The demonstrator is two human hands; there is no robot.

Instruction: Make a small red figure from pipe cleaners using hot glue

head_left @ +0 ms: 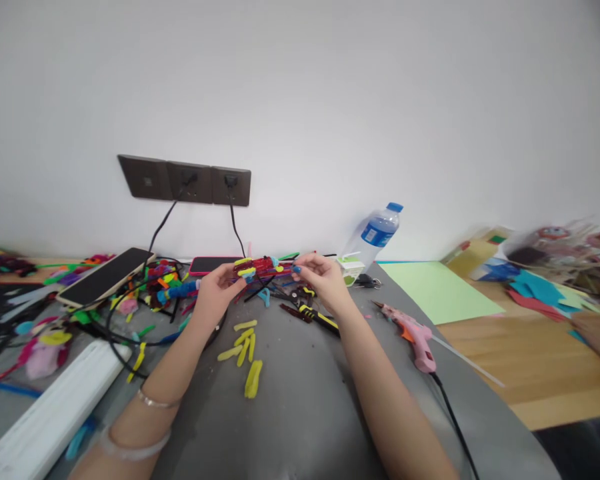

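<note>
My left hand point(220, 285) is closed around a small craft figure of red, yellow and blue pipe cleaners point(264, 265), held above the grey table. Beside its right end, my right hand point(321, 275) has thumb and fingers pinched together. What sits in that pinch is too small to make out. Several short yellow pipe cleaner pieces point(245, 341) lie below the hands, with a thicker folded yellow piece point(253, 379) nearer to me. Yellow-and-black pliers point(320, 319) rest under my right hand.
A pink glue gun point(414, 337) with its cord lies at right. Behind stand a water bottle point(380, 230) and a small carton point(351, 269). Phones point(107, 277), black cables, a white power strip point(55, 413) and pipe cleaner crafts crowd the left. Green paper point(437, 293) covers the right corner.
</note>
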